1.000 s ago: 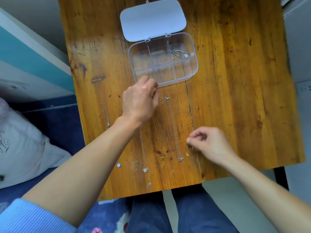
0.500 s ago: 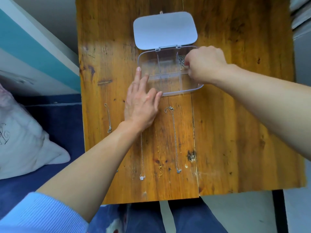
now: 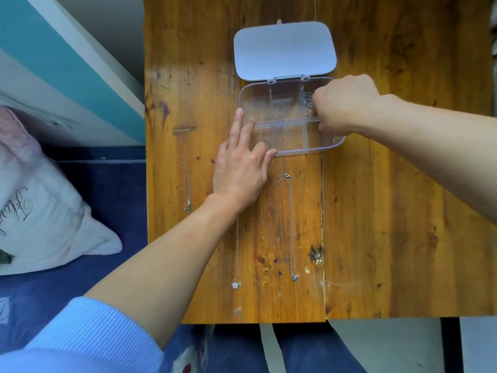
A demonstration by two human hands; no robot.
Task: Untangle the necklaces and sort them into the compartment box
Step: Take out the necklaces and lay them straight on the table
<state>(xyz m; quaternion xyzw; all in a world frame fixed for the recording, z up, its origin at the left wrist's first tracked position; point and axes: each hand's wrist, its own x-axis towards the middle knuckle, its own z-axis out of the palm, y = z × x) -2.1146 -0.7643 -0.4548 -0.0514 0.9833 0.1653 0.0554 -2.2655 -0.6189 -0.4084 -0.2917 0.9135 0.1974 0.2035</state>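
The clear compartment box lies open at the table's middle, its grey lid flipped back. My left hand rests flat with spread fingers on the box's front left corner. My right hand hovers over the right-hand compartments with fingers curled down; what they hold is hidden. A bunched silver chain shows in the back right compartment beside those fingers. Three necklaces lie straight below the box: one with a white pendant, a gold one, one with a blue pendant. A short silver chain lies further left.
The wooden table has a long crack down its middle and a dark knot with a small shiny bit on it. A white pillow on blue bedding lies left of the table. My knees sit under the front edge.
My right hand rose from the table beside the necklaces to the box's right compartments. My left hand opened from curled to flat against the box's front left corner.
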